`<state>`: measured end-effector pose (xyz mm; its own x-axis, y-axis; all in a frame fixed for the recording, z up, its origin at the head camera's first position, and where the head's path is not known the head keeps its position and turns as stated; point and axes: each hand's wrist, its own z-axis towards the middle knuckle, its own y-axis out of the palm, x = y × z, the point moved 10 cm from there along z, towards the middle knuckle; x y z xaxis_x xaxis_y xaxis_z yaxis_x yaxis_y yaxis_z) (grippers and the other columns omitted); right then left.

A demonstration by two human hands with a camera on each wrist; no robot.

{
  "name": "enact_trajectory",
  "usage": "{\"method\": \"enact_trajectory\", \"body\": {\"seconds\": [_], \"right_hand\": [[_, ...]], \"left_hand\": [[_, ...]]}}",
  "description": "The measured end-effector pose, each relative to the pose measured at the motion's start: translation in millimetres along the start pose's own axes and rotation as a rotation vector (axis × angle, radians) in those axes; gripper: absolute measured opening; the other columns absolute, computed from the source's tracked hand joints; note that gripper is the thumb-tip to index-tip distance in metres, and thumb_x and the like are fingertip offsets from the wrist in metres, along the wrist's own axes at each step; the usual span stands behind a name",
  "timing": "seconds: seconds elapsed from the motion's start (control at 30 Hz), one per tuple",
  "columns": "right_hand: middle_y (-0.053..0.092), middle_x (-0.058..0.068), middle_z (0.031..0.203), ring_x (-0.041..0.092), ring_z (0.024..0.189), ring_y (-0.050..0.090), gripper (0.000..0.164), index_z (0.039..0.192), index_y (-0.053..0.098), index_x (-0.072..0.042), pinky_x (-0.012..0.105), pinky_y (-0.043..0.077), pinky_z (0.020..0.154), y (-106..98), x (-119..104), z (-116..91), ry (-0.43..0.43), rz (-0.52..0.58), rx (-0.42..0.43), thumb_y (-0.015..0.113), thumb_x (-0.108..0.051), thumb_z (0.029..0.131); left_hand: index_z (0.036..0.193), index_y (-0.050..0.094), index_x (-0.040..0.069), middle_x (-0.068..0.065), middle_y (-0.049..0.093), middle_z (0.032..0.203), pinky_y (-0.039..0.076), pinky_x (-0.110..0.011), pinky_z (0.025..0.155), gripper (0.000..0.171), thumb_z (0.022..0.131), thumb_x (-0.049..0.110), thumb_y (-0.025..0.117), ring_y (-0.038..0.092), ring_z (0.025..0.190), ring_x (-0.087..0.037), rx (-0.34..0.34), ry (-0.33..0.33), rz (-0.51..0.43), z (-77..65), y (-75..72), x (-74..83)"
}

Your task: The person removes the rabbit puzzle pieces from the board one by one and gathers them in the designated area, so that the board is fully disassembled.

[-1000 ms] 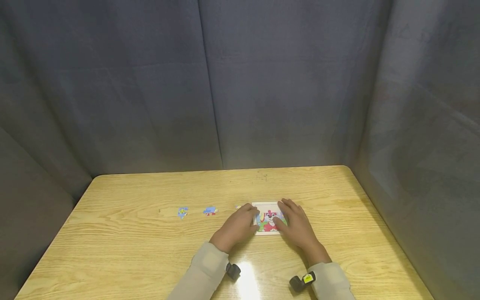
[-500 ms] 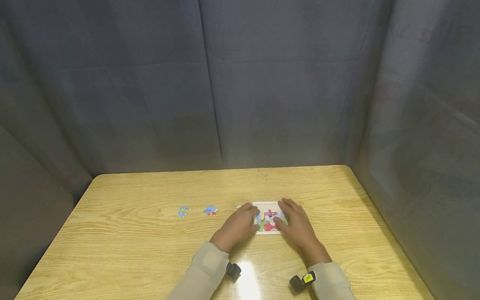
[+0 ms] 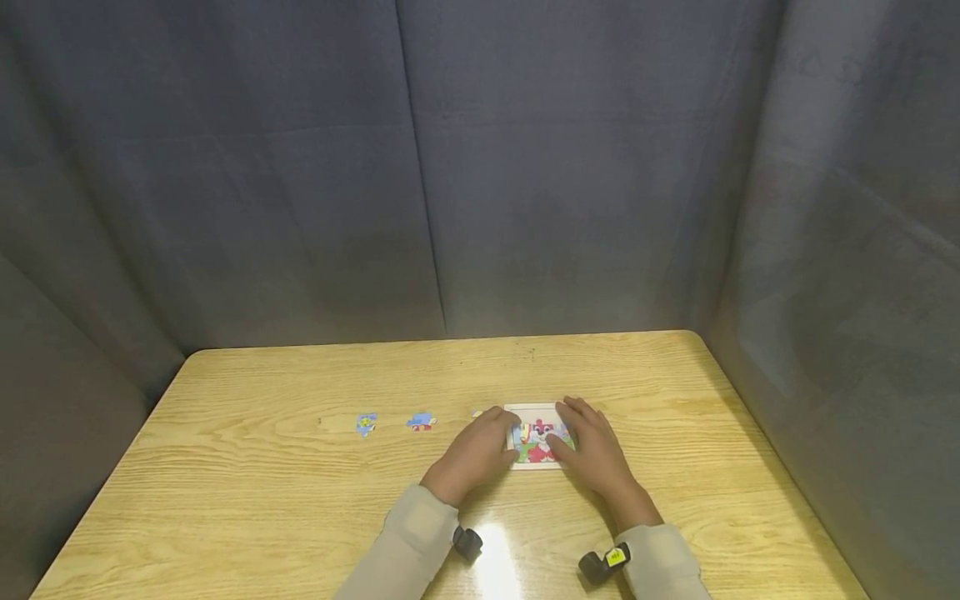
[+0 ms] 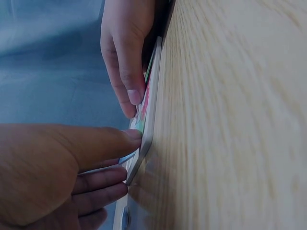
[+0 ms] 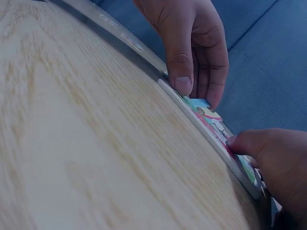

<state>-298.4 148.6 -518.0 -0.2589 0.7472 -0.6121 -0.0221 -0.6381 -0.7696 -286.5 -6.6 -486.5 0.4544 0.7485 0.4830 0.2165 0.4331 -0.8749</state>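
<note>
A white-framed jigsaw puzzle tray (image 3: 535, 467) lies on the table, several joined pieces showing a red-and-white cartoon animal (image 3: 540, 442) in its lower part. My left hand (image 3: 474, 450) holds the tray at its left edge, thumb low on the border and fingers higher up. In the right wrist view, a blue-and-yellow puzzle piece (image 5: 204, 104) sits right by the left fingertips. My right hand (image 3: 596, 446) reaches over the tray's right side; its thumb (image 5: 247, 141) presses on the picture and its fingers lie across the upper right border. The hand hides the tray's right edge.
Loose jigsaw pieces lie left of the tray: a blue one with a yellow figure (image 3: 366, 423), a blue-and-red one (image 3: 422, 422), and one (image 3: 477, 413) partly behind the left hand. Grey curtains (image 3: 300, 208) enclose the wooden table (image 3: 262, 500) at the back and sides.
</note>
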Motion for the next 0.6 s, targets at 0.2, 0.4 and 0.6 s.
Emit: {"method": "enact_trajectory", "body": {"seconds": [0.2, 0.4, 0.6], "right_hand": [[0.035, 0.011, 0.153, 0.036, 0.142, 0.027, 0.062, 0.144, 0.047, -0.009, 0.061, 0.015, 0.114, -2.1, -1.0, 0.4, 0.000, 0.008, 0.009, 0.067, -0.037, 0.092], [0.035, 0.011, 0.153, 0.036, 0.141, 0.028, 0.062, 0.144, 0.047, -0.008, 0.061, 0.016, 0.114, -2.5, -2.1, 0.5, -0.007, 0.002, 0.010, 0.067, -0.036, 0.092], [0.035, 0.010, 0.153, 0.036, 0.141, 0.027, 0.062, 0.144, 0.047, -0.008, 0.061, 0.017, 0.114, -2.1, -1.6, 0.9, 0.000, 0.002, 0.005, 0.067, -0.036, 0.092]], "left_hand": [[0.131, 0.054, 0.004, -0.008, 0.057, 0.127, 0.046, -0.035, 0.102, 0.048, 0.089, 0.017, 0.072, 0.056, 0.116, -0.023, 0.013, 0.022, 0.029, 0.9, -0.7, 2.3], [0.130, 0.056, 0.004, -0.009, 0.058, 0.131, 0.031, -0.040, 0.114, 0.043, 0.091, 0.016, 0.069, 0.052, 0.126, -0.025, 0.030, 0.047, 0.084, 2.0, -2.0, 5.0], [0.129, 0.059, 0.006, -0.008, 0.059, 0.130, 0.031, -0.041, 0.113, 0.041, 0.091, 0.017, 0.069, 0.053, 0.124, -0.025, 0.034, 0.054, 0.109, 2.2, -3.0, 5.9]]}}
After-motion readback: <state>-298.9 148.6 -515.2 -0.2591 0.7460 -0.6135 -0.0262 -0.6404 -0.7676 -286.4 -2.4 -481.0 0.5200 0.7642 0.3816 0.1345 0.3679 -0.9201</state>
